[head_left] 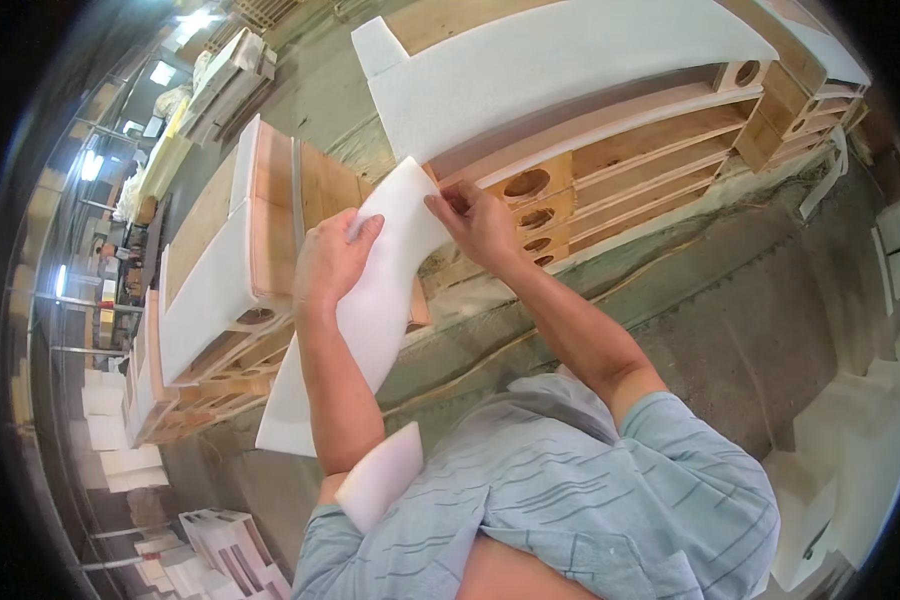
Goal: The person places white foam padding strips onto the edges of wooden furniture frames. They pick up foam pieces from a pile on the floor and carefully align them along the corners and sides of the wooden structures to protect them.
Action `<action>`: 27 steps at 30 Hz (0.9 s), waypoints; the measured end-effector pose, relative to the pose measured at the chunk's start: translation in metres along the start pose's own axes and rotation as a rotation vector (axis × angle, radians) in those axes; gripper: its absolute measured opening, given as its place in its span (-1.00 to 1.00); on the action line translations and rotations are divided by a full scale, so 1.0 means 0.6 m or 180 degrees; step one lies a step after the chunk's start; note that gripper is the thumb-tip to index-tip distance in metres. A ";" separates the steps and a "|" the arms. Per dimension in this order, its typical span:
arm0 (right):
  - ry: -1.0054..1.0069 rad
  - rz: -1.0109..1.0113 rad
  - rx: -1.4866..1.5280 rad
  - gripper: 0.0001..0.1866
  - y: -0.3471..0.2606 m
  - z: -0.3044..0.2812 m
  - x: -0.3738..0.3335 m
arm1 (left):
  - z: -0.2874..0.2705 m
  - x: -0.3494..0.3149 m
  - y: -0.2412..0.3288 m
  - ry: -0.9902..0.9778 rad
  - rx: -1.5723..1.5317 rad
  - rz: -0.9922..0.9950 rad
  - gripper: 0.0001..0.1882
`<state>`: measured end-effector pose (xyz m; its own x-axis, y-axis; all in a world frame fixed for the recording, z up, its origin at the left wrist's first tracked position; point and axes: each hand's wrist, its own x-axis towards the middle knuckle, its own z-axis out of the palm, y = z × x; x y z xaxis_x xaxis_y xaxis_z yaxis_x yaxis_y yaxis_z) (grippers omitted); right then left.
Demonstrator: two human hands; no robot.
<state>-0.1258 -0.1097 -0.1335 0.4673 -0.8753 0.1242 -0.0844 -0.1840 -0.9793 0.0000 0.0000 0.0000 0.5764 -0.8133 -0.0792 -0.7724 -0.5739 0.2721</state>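
Note:
A long, limp strip of white foam (385, 290) hangs in front of me, its upper end raised between my hands and its lower end trailing past my left forearm. My left hand (332, 258) grips its left edge, thumb lying on the face of the foam. At the upper right edge my right hand (478, 228) is closed in a pinch on the foam, with its fingertips partly hidden. Just behind stands a wooden frame (620, 160) with round holes, its top covered in white foam. Between my left upper arm and body sits a smaller foam piece (382, 480).
Another foam-covered wooden frame (210, 270) stands to the left, close to my left arm. More frames (810, 70) continue at the far right. White foam blocks (840, 470) lie at the lower right, and slotted white pieces (232, 550) at the lower left. Metal shelving (95, 350) lines the left.

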 end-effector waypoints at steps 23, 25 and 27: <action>-0.0254 0.0415 0.0175 -0.53 0.034 0.020 0.011 | 0.027 0.097 0.064 0.0503 0.0661 -0.0261 -0.21; -0.0126 0.0350 0.0698 -0.56 0.082 0.047 -0.009 | 0.026 0.100 0.070 0.0456 0.0757 -0.0285 -0.20; -0.0037 0.0331 0.1058 -0.58 0.110 0.064 -0.019 | 0.029 0.103 0.067 0.0413 0.0775 -0.0316 -0.19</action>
<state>-0.1033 -0.0946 -0.2054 0.4815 -0.8762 0.0210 0.1581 0.0632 -0.9854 -0.0002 -0.0751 -0.0107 0.6694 -0.7421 0.0337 -0.7429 -0.6688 0.0298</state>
